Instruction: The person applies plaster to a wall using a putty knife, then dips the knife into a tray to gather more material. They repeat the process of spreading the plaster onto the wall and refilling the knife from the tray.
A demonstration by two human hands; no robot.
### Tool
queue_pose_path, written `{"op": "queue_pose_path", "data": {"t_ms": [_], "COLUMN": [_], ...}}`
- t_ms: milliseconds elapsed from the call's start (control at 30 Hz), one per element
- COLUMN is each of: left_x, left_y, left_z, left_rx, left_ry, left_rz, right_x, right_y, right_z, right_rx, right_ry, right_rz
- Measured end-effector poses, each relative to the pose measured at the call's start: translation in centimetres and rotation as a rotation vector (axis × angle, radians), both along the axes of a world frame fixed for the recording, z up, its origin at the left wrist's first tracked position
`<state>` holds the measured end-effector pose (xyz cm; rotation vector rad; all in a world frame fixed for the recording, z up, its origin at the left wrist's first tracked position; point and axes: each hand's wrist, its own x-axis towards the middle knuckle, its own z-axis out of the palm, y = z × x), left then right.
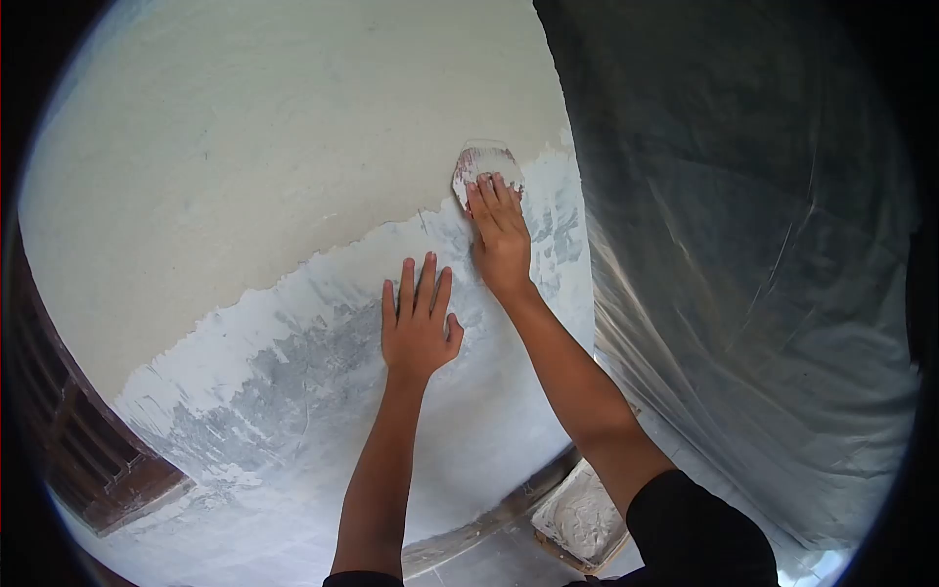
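My right hand [502, 235] presses a plaster-smeared scraper [481, 157] flat to the wall, fingers laid over its back. The blade sits right at the border between the smooth beige upper coat [293, 127] and the rough white band [284, 303] below it. Lower and to the left, my left hand [418, 328] is spread against the patchy white and grey wall surface, holding nothing.
A tray of white plaster [585, 514] stands on the floor at the wall's foot, below my right arm. Plastic sheeting [743, 245] hangs along the right side. Dark brown slatted woodwork [88, 450] borders the wall at lower left.
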<state>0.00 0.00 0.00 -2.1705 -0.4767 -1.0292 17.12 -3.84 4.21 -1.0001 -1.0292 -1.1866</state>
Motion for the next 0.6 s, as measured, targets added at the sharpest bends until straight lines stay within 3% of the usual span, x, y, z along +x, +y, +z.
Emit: {"op": "queue_pose_path", "data": {"t_ms": [200, 267, 300, 367, 400, 467, 600], "left_x": [0.4, 0.4, 0.4, 0.3, 0.3, 0.1, 0.1], "left_y": [-0.3, -0.4, -0.4, -0.3, -0.3, -0.2, -0.2], "left_z": [-0.3, -0.2, -0.2, -0.2, -0.2, 0.0, 0.3], "left_rx": [-0.005, 0.010, 0.011, 0.014, 0.016, 0.018, 0.015], "left_ry": [-0.027, -0.037, -0.033, -0.032, -0.031, -0.022, -0.011], "left_rz": [-0.010, 0.037, 0.038, 0.035, 0.033, 0.033, 0.040], "right_x": [-0.4, -1.2, -1.2, 0.1, 1.1, 3.0, 4.4], "right_y": [-3.2, -4.9, -5.4, -5.7, -5.4, -4.2, -3.0], "right_z": [-3.0, -1.8, -0.9, 1.4, 2.0, 2.6, 2.5], "right_rx": [-0.085, 0.122, 0.124, 0.269, 0.271, 0.261, 0.181], "right_ry": [-0.003, 0.354, 0.357, 0.717, 0.717, 0.862, 0.903], "right_rz": [-0.015, 0.333, 0.334, 0.909, 0.907, 1.401, 1.474]}}
